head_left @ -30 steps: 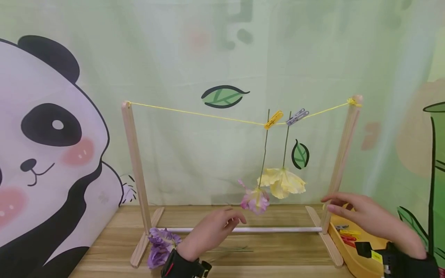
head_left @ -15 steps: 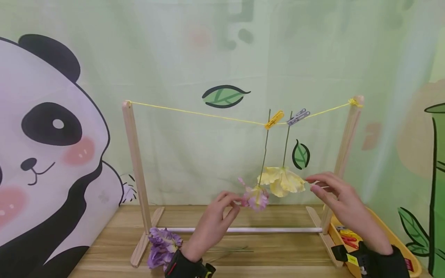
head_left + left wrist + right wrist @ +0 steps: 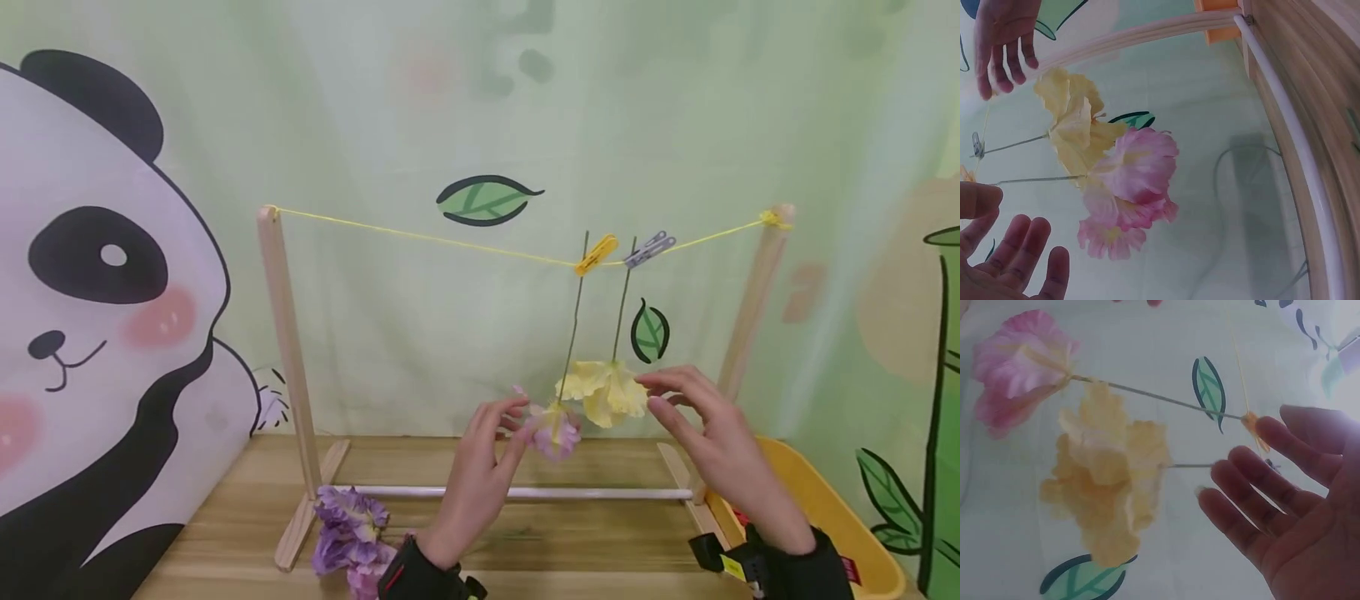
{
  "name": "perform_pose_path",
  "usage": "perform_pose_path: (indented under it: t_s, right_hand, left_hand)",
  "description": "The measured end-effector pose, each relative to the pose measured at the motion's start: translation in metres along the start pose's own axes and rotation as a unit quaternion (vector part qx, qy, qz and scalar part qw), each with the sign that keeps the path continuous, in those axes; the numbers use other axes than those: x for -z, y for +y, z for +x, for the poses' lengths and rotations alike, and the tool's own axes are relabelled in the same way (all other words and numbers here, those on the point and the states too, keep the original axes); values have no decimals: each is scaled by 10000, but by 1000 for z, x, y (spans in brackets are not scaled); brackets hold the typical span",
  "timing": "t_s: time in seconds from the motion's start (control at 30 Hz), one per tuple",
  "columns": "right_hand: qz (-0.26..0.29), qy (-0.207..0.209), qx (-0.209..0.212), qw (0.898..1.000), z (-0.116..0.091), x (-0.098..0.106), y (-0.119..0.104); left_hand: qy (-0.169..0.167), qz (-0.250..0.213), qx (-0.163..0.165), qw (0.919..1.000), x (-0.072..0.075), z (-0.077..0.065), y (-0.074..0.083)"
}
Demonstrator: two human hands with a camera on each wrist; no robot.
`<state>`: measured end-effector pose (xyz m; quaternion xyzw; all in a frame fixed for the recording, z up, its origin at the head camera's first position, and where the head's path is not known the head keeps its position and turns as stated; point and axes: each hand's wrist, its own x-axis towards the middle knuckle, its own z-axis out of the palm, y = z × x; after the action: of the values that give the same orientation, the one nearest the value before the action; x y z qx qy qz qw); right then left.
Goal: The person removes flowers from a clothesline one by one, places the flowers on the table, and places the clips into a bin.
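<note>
Two artificial flowers hang head-down from the yellow string (image 3: 420,240). A yellow clothespin (image 3: 597,255) clips the stem of the pink flower (image 3: 555,435); a grey clothespin (image 3: 650,249) clips that of the yellow flower (image 3: 606,392). My left hand (image 3: 480,471) is at the pink bloom's left side, its fingers loosely bent; the left wrist view shows a gap between them and the petals. Close to the yellow bloom's right edge is my right hand (image 3: 712,433). In the right wrist view its relaxed fingers (image 3: 1235,519) are spread and hold nothing.
The string spans two wooden posts (image 3: 288,350), with a white rod (image 3: 600,493) across the bottom. Purple flowers (image 3: 348,533) lie on the wooden table by the left foot. A yellow tray (image 3: 817,483) stands at the right, partly behind my right arm.
My left hand has risen to the pink flower. From over the tray, my right hand has moved up and left to the yellow flower. The head view has shifted slightly.
</note>
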<state>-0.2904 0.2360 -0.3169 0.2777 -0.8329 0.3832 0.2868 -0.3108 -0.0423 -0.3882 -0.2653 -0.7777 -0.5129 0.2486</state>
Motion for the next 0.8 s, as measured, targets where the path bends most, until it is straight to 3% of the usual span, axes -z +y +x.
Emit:
perform_pose_path:
  t_s: [0.2,0.33,0.57,0.8]
  right_hand:
    - [-211,570,631,9962,33,5,-17]
    - [-618,726,1100,9893,60,12,-34]
    - [-1448,730,1570,9742,101,20,-59]
    - [-1956,447,1689,9650,134,21,-60]
  left_hand:
    - [-155,47,-144,9998,-2,29,7]
    - [-254,73,-274,9993,-4,52,18]
    - [-245,466,-597,9968,-6,84,40]
    - [-247,818,-609,9945,-8,104,44]
